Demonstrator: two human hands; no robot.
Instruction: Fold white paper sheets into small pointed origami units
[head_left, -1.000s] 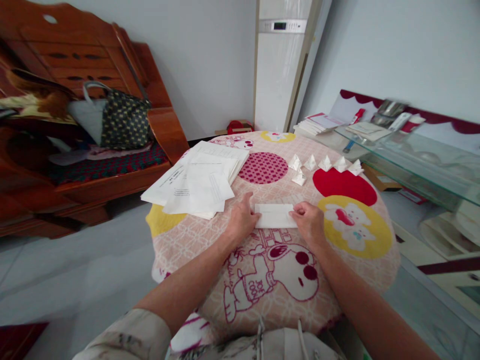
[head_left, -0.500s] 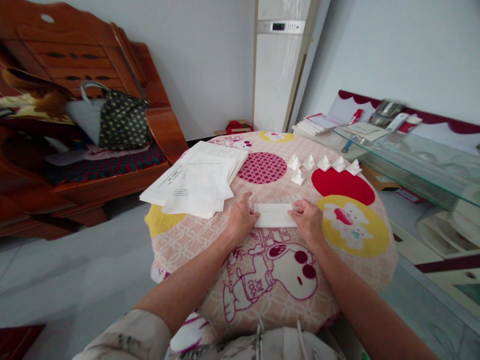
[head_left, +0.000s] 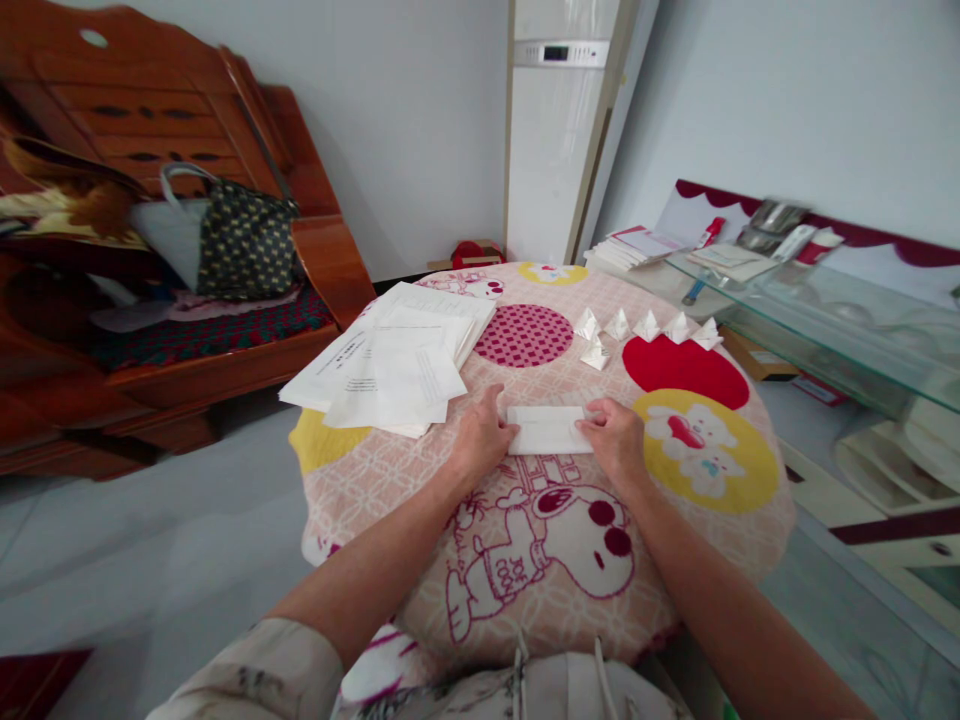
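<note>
A white sheet of paper point(head_left: 549, 430), folded into a long flat rectangle, lies on the tablecloth in front of me. My left hand point(head_left: 481, 437) is at its left end, the thumb on the paper's edge and the forefinger pointing forward. At the right end my right hand point(head_left: 616, 440) pinches the paper between thumb and curled fingers. Beyond it stand several small folded paper pieces point(head_left: 646, 325) with pointed tops, most of them in a row. To the left is a spread pile of loose printed sheets point(head_left: 397, 365).
The round table wears a patterned cloth point(head_left: 420, 480). A glass-topped cabinet point(head_left: 840, 300) with a cup and bowls adjoins it on the right, near a paper stack point(head_left: 630, 248). On the left, a wooden bench point(head_left: 225, 350) carries a bag point(head_left: 247, 240). An air conditioner point(head_left: 555, 150) stands behind.
</note>
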